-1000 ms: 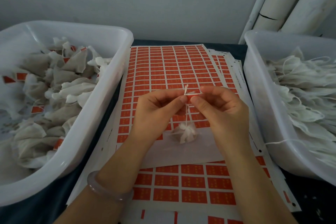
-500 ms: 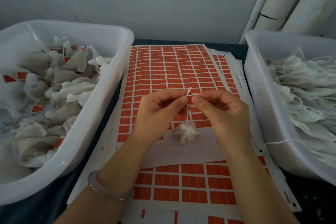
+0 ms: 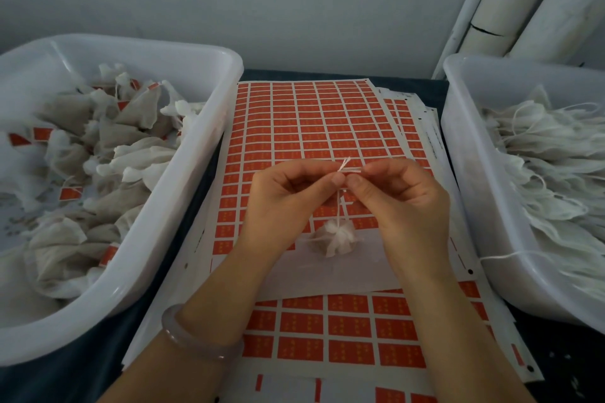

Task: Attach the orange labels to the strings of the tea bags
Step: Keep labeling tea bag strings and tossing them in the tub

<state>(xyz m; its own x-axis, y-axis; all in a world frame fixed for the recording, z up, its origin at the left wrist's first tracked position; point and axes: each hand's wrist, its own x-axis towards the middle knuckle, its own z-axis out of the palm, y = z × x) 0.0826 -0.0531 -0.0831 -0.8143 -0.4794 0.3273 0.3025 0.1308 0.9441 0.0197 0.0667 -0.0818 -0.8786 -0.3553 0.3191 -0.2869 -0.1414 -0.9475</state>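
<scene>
- One tea bag [image 3: 334, 239] hangs just below the fingertips, over the sheet of orange labels [image 3: 311, 127]. Its string [image 3: 339, 204] runs up toward 12 o'clock into the pinch.
- Left hand [image 3: 288, 203] and right hand [image 3: 402, 199] meet thumb to thumb, both pinching the string. Two short ends poke out above. Whether a label sits between the pads, I cannot tell.
- Two white tubs: the left tub [image 3: 183, 193] at 9 o'clock holds bags with orange tags. The right tub [image 3: 458, 147] at 3 o'clock holds white bags and strings.
- One bracelet [image 3: 196, 339] at 7 o'clock, on the left wrist.

Your left hand [image 3: 288, 203] and right hand [image 3: 402, 203] pinch the string [image 3: 338, 203], fingertips meeting. The tea bag [image 3: 334, 239] sits below them over the sheet of orange labels [image 3: 311, 127], between the left tub [image 3: 183, 173] and the right tub [image 3: 465, 173].
</scene>
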